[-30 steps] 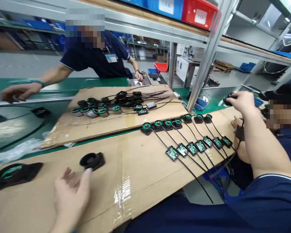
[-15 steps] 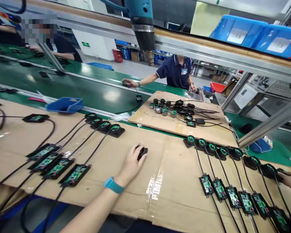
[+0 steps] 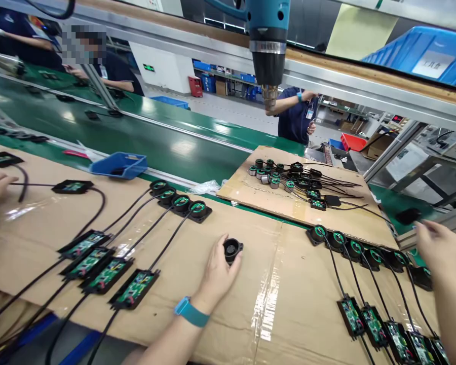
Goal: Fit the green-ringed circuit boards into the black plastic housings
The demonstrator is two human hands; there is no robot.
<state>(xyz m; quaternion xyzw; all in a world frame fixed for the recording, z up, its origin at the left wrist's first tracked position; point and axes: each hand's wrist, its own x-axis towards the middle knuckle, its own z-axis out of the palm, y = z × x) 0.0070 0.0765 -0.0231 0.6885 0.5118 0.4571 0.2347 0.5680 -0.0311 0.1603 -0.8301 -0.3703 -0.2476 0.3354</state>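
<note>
the half-curled left hand (image 3: 217,271) is cupping the black housing (image 3: 232,249), light pressure probably serving best, while whether the right hand (image 3: 441,248) is gripping anything i cannot tell.

Your left hand (image 3: 217,269) holds a cup (image 3: 232,249) on the cardboard (image 3: 307,289); your right hand (image 3: 440,248) hovers near wired cups (image 3: 354,249).
</note>
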